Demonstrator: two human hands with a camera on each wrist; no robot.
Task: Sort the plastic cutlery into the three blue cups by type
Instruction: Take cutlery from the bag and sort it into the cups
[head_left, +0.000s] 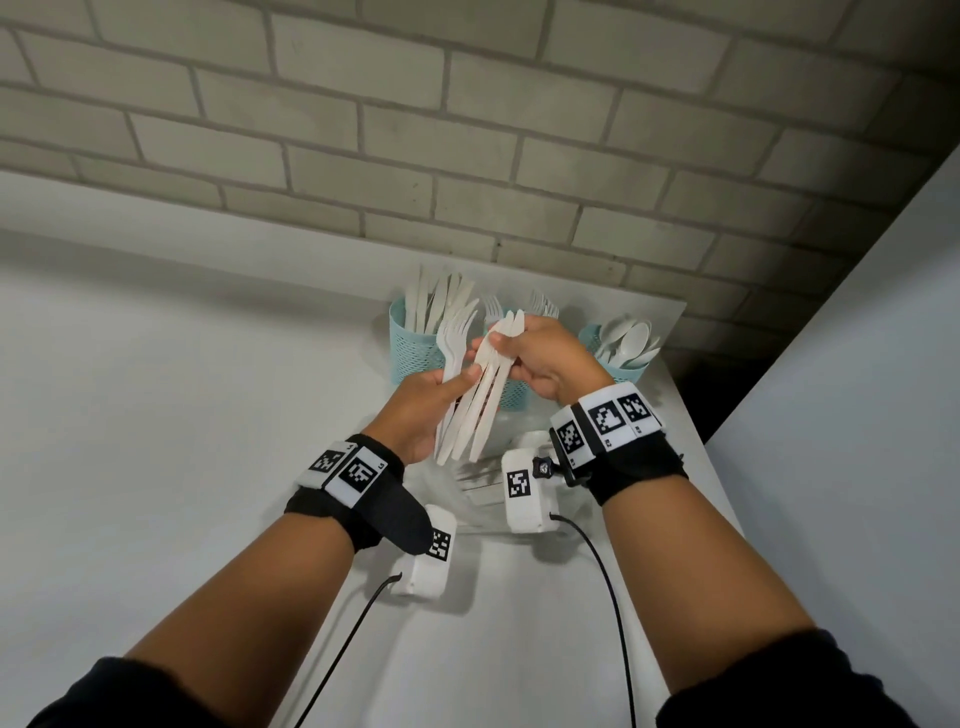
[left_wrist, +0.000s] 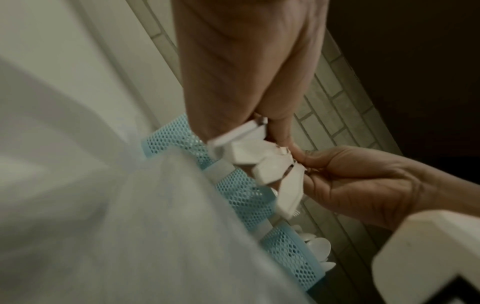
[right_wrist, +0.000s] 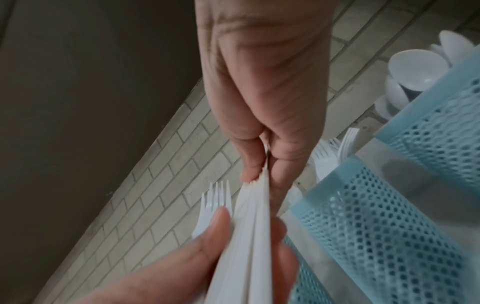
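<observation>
In front of the middle cup (head_left: 511, 392), my left hand (head_left: 415, 415) grips forks (head_left: 457, 338) while my right hand (head_left: 545, 364) pinches the knives (head_left: 493, 374), which I think may slip from this thin hold.

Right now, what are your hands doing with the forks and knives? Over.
Left hand grips forks and knife handles. Right hand pinches knives near tips. Blue cups directly behind, part filled.

White plastic knives (head_left: 485, 384) and forks (head_left: 457, 338) fan upright above three blue mesh cups (head_left: 413, 348) holding knives, probably forks, and spoons (head_left: 631, 340).
</observation>
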